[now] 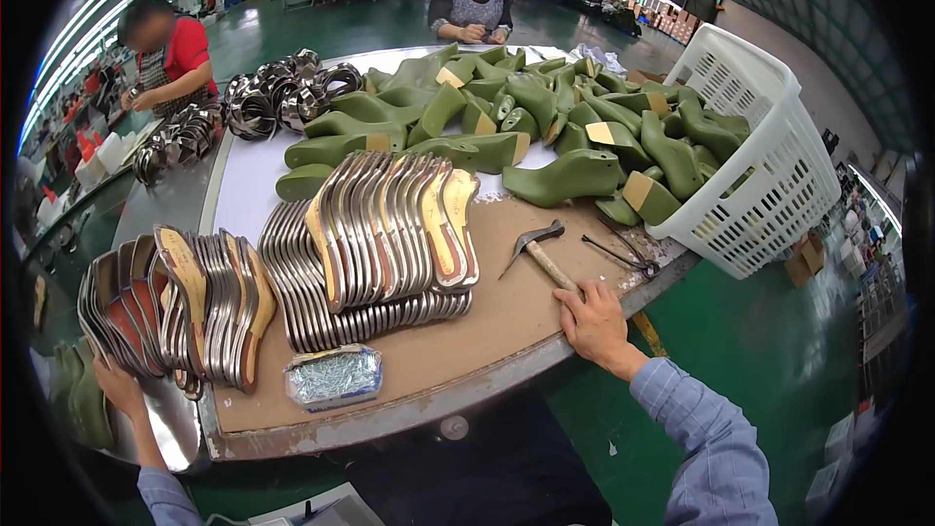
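Note:
At the lower left, my left hand reaches up to the front edge of a stack of metal-rimmed, shoe-sole-shaped plates; its fingertips are hidden, so its grip is unclear. My right hand is closed round the end of the wooden handle of a hammer, which lies on the brown board with its dark head pointing away. Right of the hammer rests a pair of dark pincers. A larger pile of the same plates stands in the middle. In front of it sits an open packet of small silvery nails.
Green shoe lasts heap across the far part of the worktable. Some spill from a tipped white plastic basket at the right. Bundled metal bands lie far left. Two people work beyond the table. More green lasts are at lower left.

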Available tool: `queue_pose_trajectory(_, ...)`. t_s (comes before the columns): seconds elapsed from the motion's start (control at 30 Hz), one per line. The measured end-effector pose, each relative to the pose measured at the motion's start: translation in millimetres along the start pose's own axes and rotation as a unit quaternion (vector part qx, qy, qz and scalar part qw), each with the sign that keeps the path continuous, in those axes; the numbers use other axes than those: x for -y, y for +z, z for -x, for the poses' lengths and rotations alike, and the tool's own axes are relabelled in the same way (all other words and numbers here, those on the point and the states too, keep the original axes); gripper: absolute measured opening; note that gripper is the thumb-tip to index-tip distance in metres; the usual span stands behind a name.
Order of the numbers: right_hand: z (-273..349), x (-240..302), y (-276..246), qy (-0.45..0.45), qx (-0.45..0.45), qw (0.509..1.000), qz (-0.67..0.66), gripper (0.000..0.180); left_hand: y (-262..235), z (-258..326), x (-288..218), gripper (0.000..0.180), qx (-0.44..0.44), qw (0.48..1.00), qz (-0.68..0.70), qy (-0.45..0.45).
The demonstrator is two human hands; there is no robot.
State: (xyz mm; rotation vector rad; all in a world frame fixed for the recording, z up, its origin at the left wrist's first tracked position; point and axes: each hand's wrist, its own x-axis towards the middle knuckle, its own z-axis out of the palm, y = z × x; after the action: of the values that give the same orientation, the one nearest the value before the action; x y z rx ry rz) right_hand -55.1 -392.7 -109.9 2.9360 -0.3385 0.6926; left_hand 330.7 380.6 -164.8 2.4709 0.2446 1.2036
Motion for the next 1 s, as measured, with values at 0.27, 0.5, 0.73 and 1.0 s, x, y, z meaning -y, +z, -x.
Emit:
queue_pose_trajectory(0.27, 2, -2, 0, 0.008, -0.008, 1.0, -0.011, 0.03, -27, -2, -30, 0.046, -0.016, 0.985, 0.165, -0.041)
queue_pose_trajectory(0.5, 3, -15, 5, 0.008, 0.014, 0.997, -0.072, 0.043, -98, 4, -145, 0.041, -0.11, 0.871, 0.454, -0.153)
queue_pose_trajectory(0.73, -121, -114, -13, 0.07, -0.18, 0.981, 0.025, 0.064, -180, 82, -247, 0.048, 0.022, 0.751, 0.611, -0.249)
queue_pose_trajectory(1.0, -172, -142, -7, 0.161, 0.104, 0.981, 0.024, 0.066, -239, 234, -319, 0.04, 0.15, 0.676, 0.607, -0.389)
